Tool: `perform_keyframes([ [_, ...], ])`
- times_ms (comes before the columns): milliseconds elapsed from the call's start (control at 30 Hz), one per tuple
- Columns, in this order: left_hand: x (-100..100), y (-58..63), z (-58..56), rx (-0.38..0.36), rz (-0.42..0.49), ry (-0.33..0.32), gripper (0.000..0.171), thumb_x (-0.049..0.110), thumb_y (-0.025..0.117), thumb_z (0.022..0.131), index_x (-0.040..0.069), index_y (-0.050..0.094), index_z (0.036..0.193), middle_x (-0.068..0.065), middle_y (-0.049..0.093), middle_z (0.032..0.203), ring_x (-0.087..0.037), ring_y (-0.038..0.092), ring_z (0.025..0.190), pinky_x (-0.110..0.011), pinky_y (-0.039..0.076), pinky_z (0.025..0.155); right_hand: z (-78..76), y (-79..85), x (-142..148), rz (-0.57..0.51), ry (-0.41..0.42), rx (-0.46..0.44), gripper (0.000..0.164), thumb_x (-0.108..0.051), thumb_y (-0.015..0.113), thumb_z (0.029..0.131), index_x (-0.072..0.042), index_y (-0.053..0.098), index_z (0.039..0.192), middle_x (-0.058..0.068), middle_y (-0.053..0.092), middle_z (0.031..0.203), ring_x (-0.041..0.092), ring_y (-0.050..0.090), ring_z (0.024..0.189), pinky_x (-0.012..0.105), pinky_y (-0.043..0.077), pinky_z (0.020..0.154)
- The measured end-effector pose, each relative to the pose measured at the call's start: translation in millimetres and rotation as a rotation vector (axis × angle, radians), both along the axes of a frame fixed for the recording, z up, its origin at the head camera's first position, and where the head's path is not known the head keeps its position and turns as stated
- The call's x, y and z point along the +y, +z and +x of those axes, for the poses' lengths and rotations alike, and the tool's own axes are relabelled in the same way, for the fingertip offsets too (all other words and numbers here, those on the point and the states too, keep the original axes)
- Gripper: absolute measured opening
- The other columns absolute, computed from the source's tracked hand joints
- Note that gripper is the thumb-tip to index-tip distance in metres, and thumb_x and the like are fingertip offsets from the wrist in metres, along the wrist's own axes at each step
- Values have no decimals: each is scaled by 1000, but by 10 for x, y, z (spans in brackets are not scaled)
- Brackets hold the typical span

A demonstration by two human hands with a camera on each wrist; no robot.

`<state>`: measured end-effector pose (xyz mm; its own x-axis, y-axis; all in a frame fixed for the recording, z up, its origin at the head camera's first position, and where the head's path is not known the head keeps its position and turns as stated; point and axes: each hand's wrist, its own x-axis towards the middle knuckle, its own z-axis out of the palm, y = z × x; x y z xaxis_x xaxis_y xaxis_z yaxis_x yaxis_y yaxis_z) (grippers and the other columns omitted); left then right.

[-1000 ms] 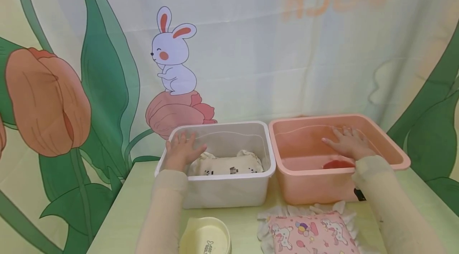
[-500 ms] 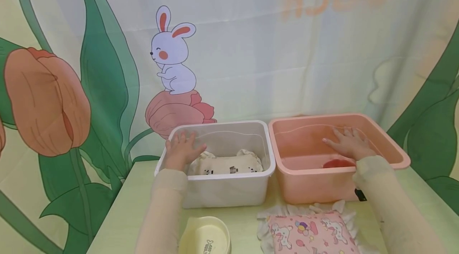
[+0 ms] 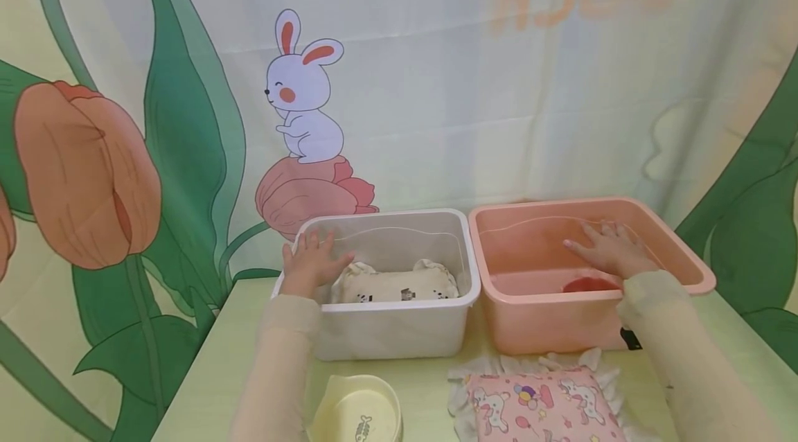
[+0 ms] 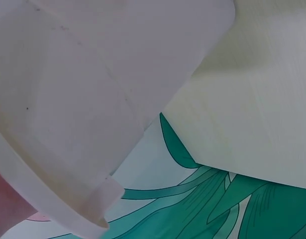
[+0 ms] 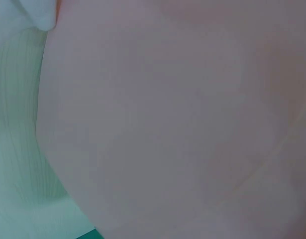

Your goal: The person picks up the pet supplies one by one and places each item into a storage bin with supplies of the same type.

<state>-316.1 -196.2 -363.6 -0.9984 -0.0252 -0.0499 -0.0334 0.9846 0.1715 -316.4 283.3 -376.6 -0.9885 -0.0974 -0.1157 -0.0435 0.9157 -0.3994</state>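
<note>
My left hand (image 3: 312,265) is over the left end of a white plastic bin (image 3: 393,334), fingers spread and straight. Inside that bin lies a small cream pillow (image 3: 399,283) with printed animals. My right hand (image 3: 611,251) spreads its fingers over the inside of a pink plastic bin (image 3: 555,324), where a red object (image 3: 589,285) is partly hidden by the front rim. Neither hand holds anything. The left wrist view shows the white bin's outer wall (image 4: 93,89) and a bit of the hand beyond its rim. Most of the right wrist view is the pink bin's wall (image 5: 162,124).
A pale yellow dish (image 3: 364,411) with a fishbone print sits on the light green table (image 3: 218,359), in front of the white bin. A pink unicorn-print pillow (image 3: 542,407) with white frills lies before the pink bin. Behind hangs a printed curtain (image 3: 436,95).
My left hand has shifted slightly left, its fingers still spread. The right hand keeps its place over the pink bin. The head view has turned very slightly.
</note>
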Motion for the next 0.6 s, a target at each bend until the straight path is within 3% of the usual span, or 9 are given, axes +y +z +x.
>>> perform_keyframes([
  [400, -26, -25, 6, -16, 4, -21, 74, 58, 33, 87, 14, 14, 143, -18, 5, 148, -39, 2, 135, -60, -2, 104, 11, -20, 7, 2, 4, -7, 97, -75, 31, 74, -14, 0, 143, 24, -7, 146, 48, -12, 128, 68, -12, 93],
  [600, -28, -28, 3, 12, -15, -52, 72, 56, 34, 87, 14, 15, 143, -20, 7, 148, -40, 2, 135, -61, 0, 103, 11, -1, -2, 20, 24, -5, 95, -73, 31, 76, -13, 1, 143, 23, -5, 146, 48, -11, 129, 67, -13, 94],
])
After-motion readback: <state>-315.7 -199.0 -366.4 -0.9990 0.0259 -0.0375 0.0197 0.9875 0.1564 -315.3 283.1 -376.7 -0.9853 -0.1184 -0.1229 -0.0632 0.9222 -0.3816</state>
